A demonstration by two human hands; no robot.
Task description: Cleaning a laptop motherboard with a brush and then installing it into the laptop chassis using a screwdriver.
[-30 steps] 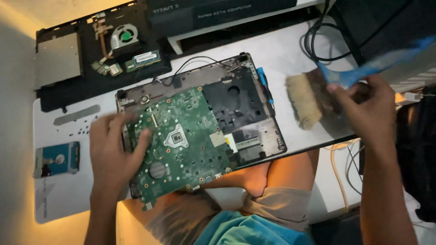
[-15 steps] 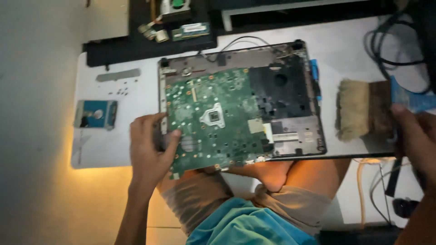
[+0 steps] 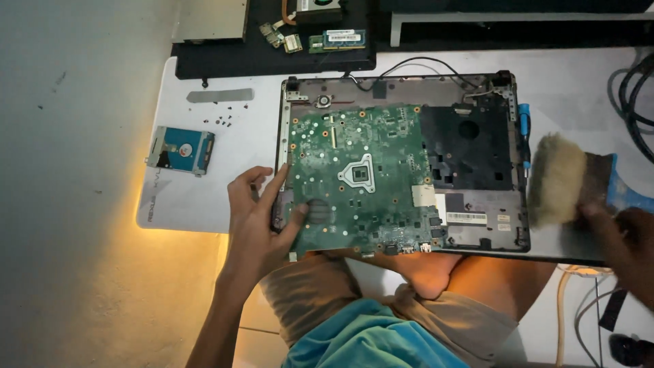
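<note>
An opened laptop base [image 3: 477,232] lies on a white table, with its green motherboard [image 3: 361,177] seated in the left half. My left hand [image 3: 255,218] grips the board's front left corner, thumb on top. My right hand [image 3: 623,245] holds a wide paintbrush [image 3: 565,180] with pale bristles and a blue handle, just right of the base. The bristles point left, close to the base's right edge.
A hard drive [image 3: 180,150], a grey metal strip [image 3: 219,95] and several loose screws [image 3: 223,120] lie on the white table [image 3: 204,191] to the left. A black cover with a fan and memory stick [image 3: 344,39] sits behind. Black cables [image 3: 630,88] coil at the right.
The view has shifted so the laptop base sits nearer the centre. My right hand has lowered the brush to the right edge of the base. My left hand stays on the board's corner.
</note>
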